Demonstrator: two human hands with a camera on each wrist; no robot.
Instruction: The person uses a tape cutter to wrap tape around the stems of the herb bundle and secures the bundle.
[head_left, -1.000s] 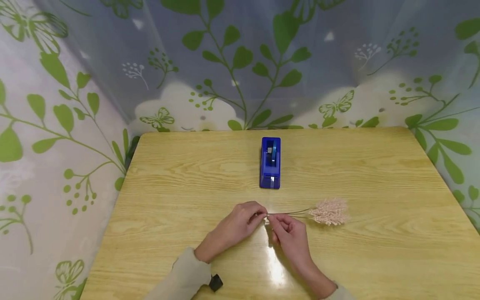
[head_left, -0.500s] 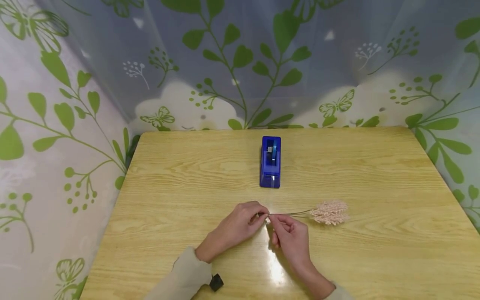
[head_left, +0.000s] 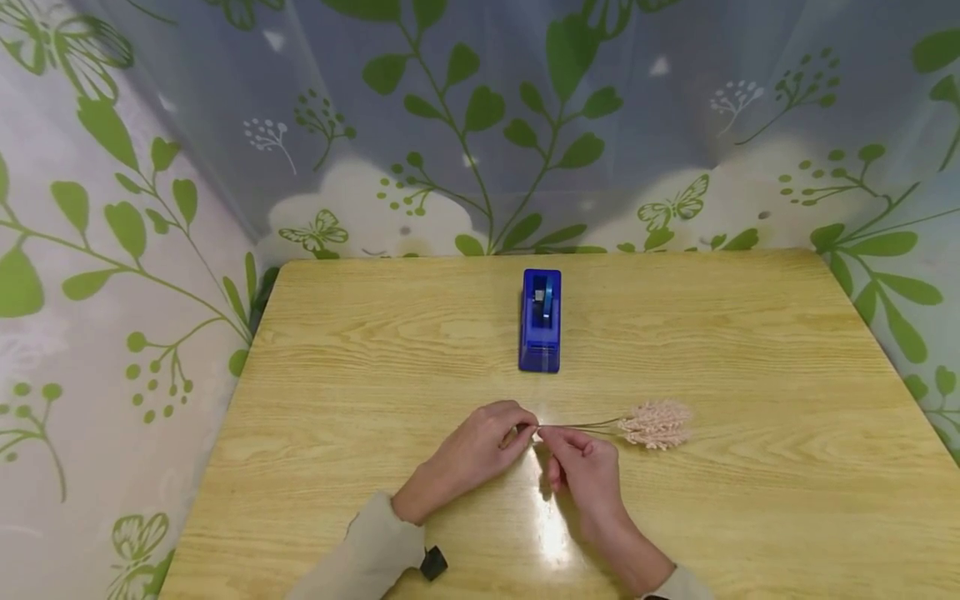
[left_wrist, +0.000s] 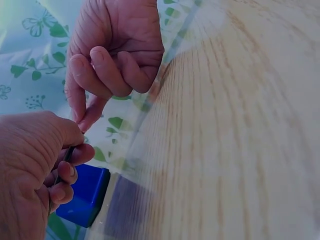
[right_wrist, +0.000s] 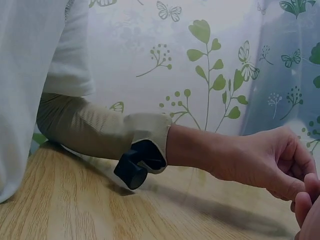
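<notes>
A spray of pale pink dried flowers (head_left: 655,425) lies sideways in the head view, its thin brown stems (head_left: 588,426) running left to both hands. My left hand (head_left: 480,442) grips the stem ends between thumb and curled fingers. In the left wrist view a dark stem (left_wrist: 65,162) passes through this hand (left_wrist: 30,167). Thumb and forefinger of my right hand (head_left: 591,475) pinch at the stems, right beside the left fingertips; its other fingers are curled. The pinched spot itself is hidden by the fingertips. The right wrist view shows the left hand (right_wrist: 255,160) from the side.
A blue tape dispenser (head_left: 541,333) stands on the wood-grain table (head_left: 360,333) beyond the hands. Behind and left hangs a curtain (head_left: 420,192) with green leaf prints. A black wrist mount (head_left: 432,564) sits by the left sleeve (head_left: 378,542).
Both hands stay at the stems, the right one shifting very slightly. A small whitish bit below the fingertips, seen earlier, hardly shows now.
</notes>
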